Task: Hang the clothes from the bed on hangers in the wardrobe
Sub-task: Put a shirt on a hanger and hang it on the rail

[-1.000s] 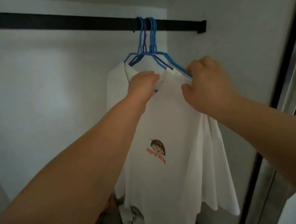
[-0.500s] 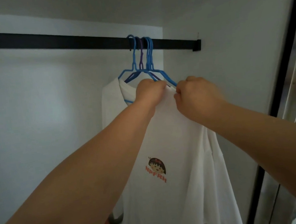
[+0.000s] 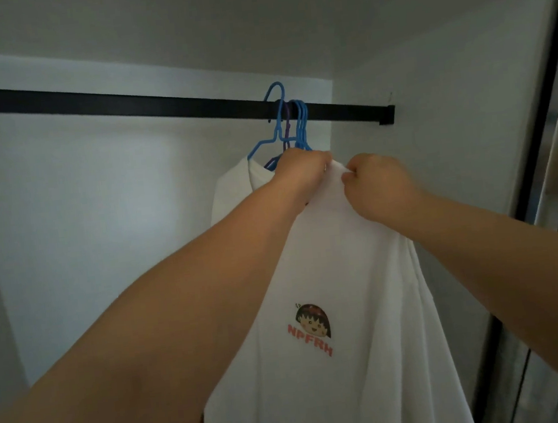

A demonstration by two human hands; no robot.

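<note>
A white T-shirt (image 3: pixel 329 275) with a small cartoon print hangs in front of me inside the wardrobe. Both hands hold its top edge just under the rail. My left hand (image 3: pixel 301 171) grips the collar where blue and purple wire hangers (image 3: pixel 283 131) meet the fabric. My right hand (image 3: pixel 378 183) pinches the shirt's shoulder beside it. The hangers' hooks sit bunched on the black rail (image 3: pixel 156 102). Another white garment (image 3: pixel 231 192) hangs behind the shirt on the left. The hanger arms under my hands are hidden.
The wardrobe's white back wall (image 3: pixel 97 202) and right side wall (image 3: pixel 454 158) close in the rail's end. A dark door frame with a mirrored sliding door (image 3: pixel 557 182) runs down the right edge. The rail's left stretch carries no hangers.
My hands have come closer together at the shirt's top. The left-most blue hook now stands higher above the rail than before. The camera has tilted, so the rail sits lower in view.
</note>
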